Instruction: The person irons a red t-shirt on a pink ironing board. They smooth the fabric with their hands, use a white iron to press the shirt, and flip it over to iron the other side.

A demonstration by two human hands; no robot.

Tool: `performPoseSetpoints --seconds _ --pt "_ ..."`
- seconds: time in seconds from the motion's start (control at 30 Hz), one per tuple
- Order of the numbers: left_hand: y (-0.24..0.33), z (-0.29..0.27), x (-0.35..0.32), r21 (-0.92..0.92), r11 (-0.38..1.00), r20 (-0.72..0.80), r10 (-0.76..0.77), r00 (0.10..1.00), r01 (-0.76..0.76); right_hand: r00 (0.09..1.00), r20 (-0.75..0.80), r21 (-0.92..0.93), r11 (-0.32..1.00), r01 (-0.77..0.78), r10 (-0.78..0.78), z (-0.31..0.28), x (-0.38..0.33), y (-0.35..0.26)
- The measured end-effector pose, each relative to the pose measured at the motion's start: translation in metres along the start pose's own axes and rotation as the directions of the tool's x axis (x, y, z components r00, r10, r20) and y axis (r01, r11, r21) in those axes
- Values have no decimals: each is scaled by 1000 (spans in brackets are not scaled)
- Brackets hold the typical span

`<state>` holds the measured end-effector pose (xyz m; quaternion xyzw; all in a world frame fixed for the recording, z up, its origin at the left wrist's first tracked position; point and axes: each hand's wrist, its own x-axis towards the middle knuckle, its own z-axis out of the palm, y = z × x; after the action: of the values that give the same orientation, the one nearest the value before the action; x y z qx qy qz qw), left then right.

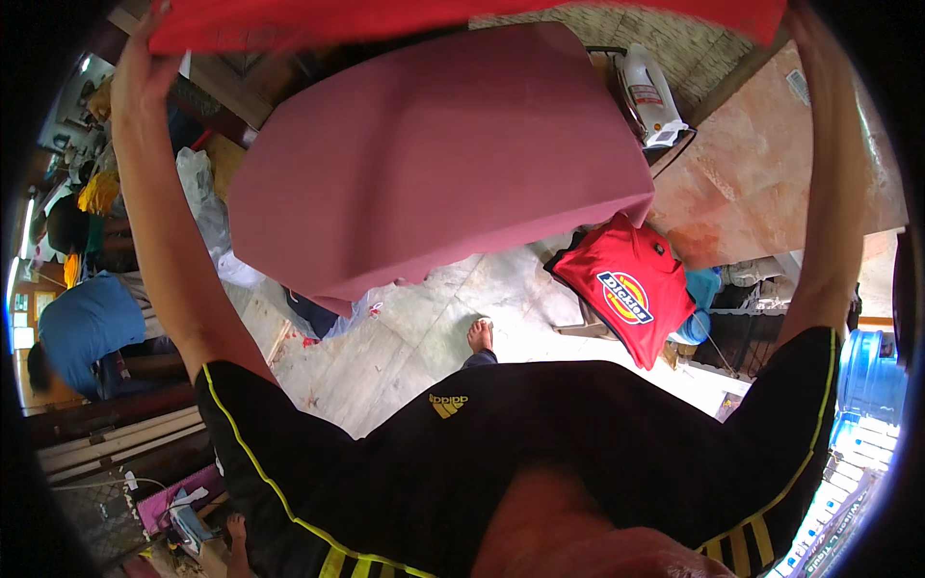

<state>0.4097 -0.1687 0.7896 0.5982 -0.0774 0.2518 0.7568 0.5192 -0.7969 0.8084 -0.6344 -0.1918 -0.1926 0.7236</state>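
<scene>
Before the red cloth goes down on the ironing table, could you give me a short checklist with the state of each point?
1. Left hand grips the red cloth at its corner: ok.
2. Right hand grips the other corner: cannot tell, fingers are at the picture's edge.
3. Cloth is stretched out between the hands, above the table: ok.
4. Pink table cover is bare where the cloth would land: ok.
5. Iron stands off to the far right end, apart from the cloth: ok.
6. Red shirt hangs beside the table, off the cover: ok.
</scene>
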Motion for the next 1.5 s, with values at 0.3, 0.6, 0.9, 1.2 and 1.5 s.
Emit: performPoseSetpoints --seconds 0.3,0.6,0.9,1.2,1.5 --pt "-161 -28 -298 85 828 -252 -520 816 554 815 159 -146 830 -539 557 -45 -319 121" --pt "-199 -35 -469 -184 748 -153 -662 734 637 632 93 -40 637 -770 770 -81 -461 132" --pt "-247 -54 -483 506 784 -430 -132 893 359 826 233 -738 646 -194 514 -109 -458 188" --pt "-246 -31 -346 960 234 -193 142 971 156 917 390 -783 554 283 83 -16 -271 275" --pt "-229 -36 -325 599 484 -555 -322 767 637 918 163 -707 692 -146 360 -17 -248 320"
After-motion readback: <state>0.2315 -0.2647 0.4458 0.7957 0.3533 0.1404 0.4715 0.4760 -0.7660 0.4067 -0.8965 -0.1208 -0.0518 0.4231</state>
